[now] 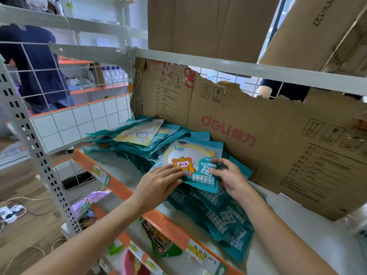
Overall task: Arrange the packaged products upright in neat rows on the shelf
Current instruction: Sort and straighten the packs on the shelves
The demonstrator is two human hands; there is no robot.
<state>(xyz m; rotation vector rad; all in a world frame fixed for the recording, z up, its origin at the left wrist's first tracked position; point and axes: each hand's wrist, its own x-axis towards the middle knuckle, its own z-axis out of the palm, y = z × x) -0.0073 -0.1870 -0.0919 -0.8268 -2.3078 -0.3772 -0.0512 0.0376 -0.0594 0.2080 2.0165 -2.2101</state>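
Both hands are on one teal packet [195,165] right at the centre of the view, the one with the cartoon character in the orange hood printed on its front. The left hand [158,183] comes in from 7 o'clock and lies on the packet's lower left corner, fingers [172,169] fairly straight and close together, pressing on the face. The right hand [228,175] reaches in from 5 o'clock, and its fingers are curled round the packet's right edge, thumb on the front, pinching it.

The packet sits tilted, leaning back on the heap, not upright. Beneath and around it, more teal packets [224,217] lie flat and overlapping, a loose row running down toward 5 o'clock along the shelf [297,241]. Up at 11 o'clock another flat pile [139,133] spreads out, with one pale yellow-faced packet on top.

Behind the heaps, from 12 to 3 o'clock, a torn cardboard sheet [258,139] with red "deli" lettering stands against the back of the shelf. The shelf's orange front edge [123,193] carries paper price labels. At 6 o'clock, lower down, other snack packs [156,235] show on the shelf below. Cardboard boxes [208,24] sit on the tier above. At 10 o'clock, beyond the wire grid, a person in dark blue [33,62] stands.
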